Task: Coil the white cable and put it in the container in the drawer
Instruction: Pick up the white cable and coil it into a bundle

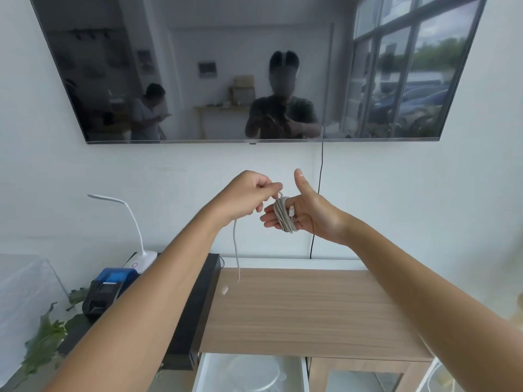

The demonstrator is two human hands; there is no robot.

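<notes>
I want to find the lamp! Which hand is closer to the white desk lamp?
The left hand. It is up in the air, to the right of the white desk lamp. The right hand is farther right, wrapped in the white cable.

This looks like a living room or a small home office. A large dark television hangs on the white wall across the top of the frame, above a wood-topped bench with an open drawer at bottom centre. At lower left stand a white desk lamp, a blue-and-black printer and a leafy plant.
</notes>
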